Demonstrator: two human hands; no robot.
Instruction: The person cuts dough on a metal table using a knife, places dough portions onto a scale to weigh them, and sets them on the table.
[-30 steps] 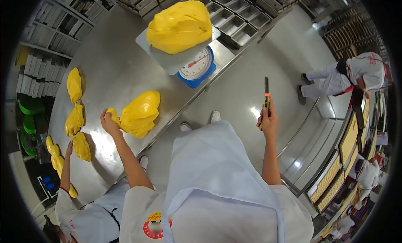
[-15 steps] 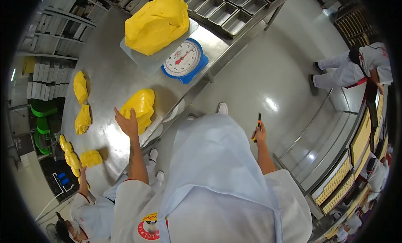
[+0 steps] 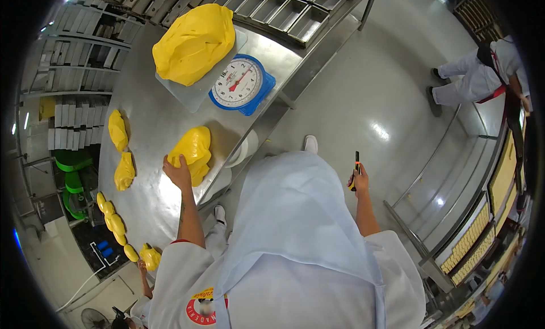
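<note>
My left hand [image 3: 177,173] is at the near left edge of a glossy yellow dough piece [image 3: 193,150] on the steel table [image 3: 153,136]. Its thumb and fingers are bent around that edge, with some dough showing between them. In my right hand [image 3: 361,179], held out over the floor to the right, is a utility knife [image 3: 356,170] with a black and orange handle, pointing up. Beyond the dough piece stands a blue dial scale [image 3: 243,85]. A large yellow dough mass [image 3: 194,44] rests on the scale's flat plate [image 3: 190,96].
Two yellow dough lumps [image 3: 118,130] and a row of small dough balls [image 3: 113,222] lie along the table's left side. Metal loaf pans [image 3: 286,17] stand at the far end. A co-worker's hand [image 3: 142,266] touches dough at lower left. Another person [image 3: 471,82] stands at right.
My left hand has closed in on the dough piece, its spread fingers now bent against it. The co-worker at left has shifted lower in view with their dough. My right hand still holds the knife.
</note>
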